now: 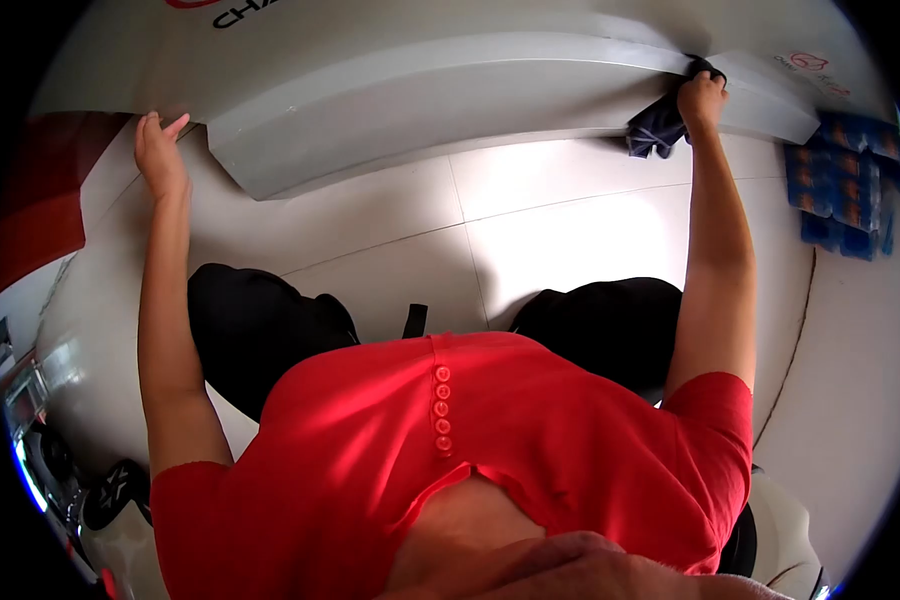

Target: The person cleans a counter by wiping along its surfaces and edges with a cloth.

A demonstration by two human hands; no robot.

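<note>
Head view: the right hand point(703, 98) has its fingers closed on a dark cloth point(654, 128), one part of it showing above the knuckles and a looser bunch hanging below them. The cloth lies at the right part of the grey base point(420, 112), just under the lower edge of the panel point(450, 25). Well apart from it, the left hand point(160, 158) is open, thumb away from the fingers, with nothing seen in it. Its fingertips are up at the panel's edge, beyond the base's left end; whether they press on it or only brush it, I cannot tell.

The likeliest trouble is the hanging bunch: being loose, it could catch on the base's lower edge, or trail on the pale floor point(560, 225) if the right hand dropped lower. A snag there might pull the cloth out of the fingers. Knuckles could also scrape where the panel overhangs, since the space beneath looks tight. With both arms stretched wide, balance may be poor, and if any weight rests on the left fingertips, a slip would tip the body forward. Blue packs point(840, 185) stand near the right hand; a wide outward swing could knock them.
</note>
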